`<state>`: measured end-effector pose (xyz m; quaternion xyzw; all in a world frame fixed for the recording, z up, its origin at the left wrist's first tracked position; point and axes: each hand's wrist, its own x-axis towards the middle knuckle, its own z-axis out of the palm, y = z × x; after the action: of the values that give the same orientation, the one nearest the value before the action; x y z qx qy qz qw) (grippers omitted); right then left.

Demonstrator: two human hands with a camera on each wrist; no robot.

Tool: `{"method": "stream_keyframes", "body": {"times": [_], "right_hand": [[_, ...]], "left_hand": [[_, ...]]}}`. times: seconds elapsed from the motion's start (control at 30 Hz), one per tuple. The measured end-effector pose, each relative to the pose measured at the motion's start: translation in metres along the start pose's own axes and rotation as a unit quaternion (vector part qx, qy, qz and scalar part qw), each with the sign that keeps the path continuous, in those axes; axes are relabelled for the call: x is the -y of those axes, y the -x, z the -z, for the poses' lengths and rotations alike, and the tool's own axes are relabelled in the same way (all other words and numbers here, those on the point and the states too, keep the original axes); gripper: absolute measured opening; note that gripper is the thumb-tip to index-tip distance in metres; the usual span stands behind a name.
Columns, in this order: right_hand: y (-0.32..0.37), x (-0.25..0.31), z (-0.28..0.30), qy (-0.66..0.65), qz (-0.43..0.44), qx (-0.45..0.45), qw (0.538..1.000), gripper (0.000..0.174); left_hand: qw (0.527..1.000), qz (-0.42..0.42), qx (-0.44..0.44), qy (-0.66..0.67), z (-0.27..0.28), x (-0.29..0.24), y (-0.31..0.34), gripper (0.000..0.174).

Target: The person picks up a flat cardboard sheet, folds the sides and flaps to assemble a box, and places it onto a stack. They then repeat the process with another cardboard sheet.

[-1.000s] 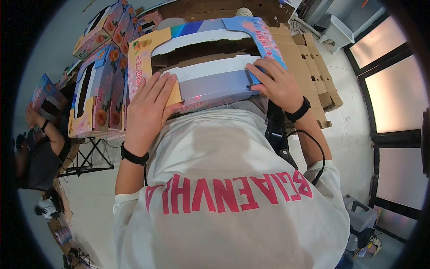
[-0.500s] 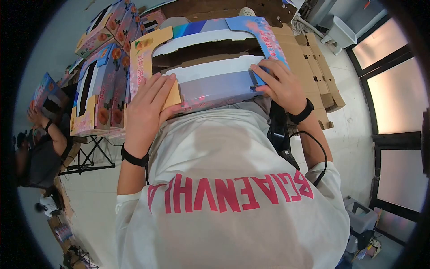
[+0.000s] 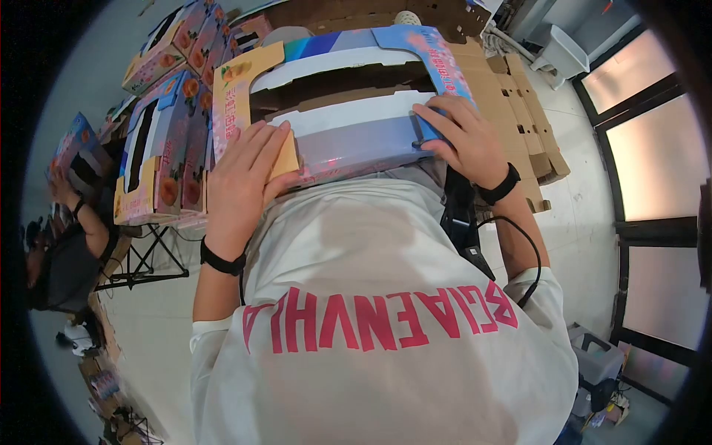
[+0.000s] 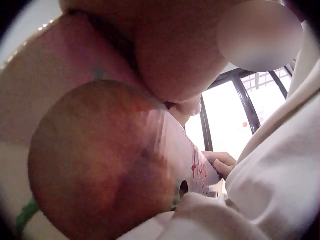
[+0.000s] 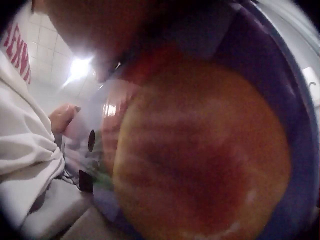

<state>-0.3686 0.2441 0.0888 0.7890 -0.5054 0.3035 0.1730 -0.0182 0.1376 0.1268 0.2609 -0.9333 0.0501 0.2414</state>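
A printed cardboard carton (image 3: 356, 141) with a large opening in its top lies right in front of my body. My left hand (image 3: 248, 170) holds its near left corner, fingers along the yellow corner flap (image 3: 288, 159) and thumb at the front edge. At the near right corner my right hand (image 3: 467, 144) grips the blue corner flap (image 3: 429, 127), fingers bent over the top and thumb low at the front. The left wrist view has a large printed fruit (image 4: 100, 160) on the carton's side below the hand. Another printed fruit (image 5: 200, 155) fills the right wrist view.
Several similar cartons (image 3: 159, 141) are stacked at the left. Flattened brown cardboard (image 3: 519, 122) lies to the right of the carton. Further left, another person (image 3: 70, 252) has a hand on a carton (image 3: 78, 152). Dark-framed windows (image 3: 653, 148) line the right side.
Both hands stay at the same corners of the carton. The right fingers and thumb have shifted very slightly at the blue flap. The view has moved a little.
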Motion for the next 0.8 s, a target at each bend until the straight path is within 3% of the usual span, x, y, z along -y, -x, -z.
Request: {"method": "stream_keyframes", "body": {"times": [0.17, 0.37, 0.8], "right_hand": [[-0.009, 0.004, 0.007, -0.022, -0.017, 0.02, 0.999, 0.05], [-0.002, 0.0, -0.001, 0.056, 0.037, 0.006, 0.998, 0.055], [-0.005, -0.006, -0.001, -0.028, 0.026, -0.032, 0.999, 0.045]], "left_hand": [[1.0, -0.01, -0.003, -0.016, -0.008, 0.001, 0.002, 0.066], [1.0, -0.004, 0.006, -0.023, -0.007, 0.0, 0.001, 0.063], [0.999, -0.018, -0.008, -0.028, -0.008, 0.002, 0.001, 0.064]]}}
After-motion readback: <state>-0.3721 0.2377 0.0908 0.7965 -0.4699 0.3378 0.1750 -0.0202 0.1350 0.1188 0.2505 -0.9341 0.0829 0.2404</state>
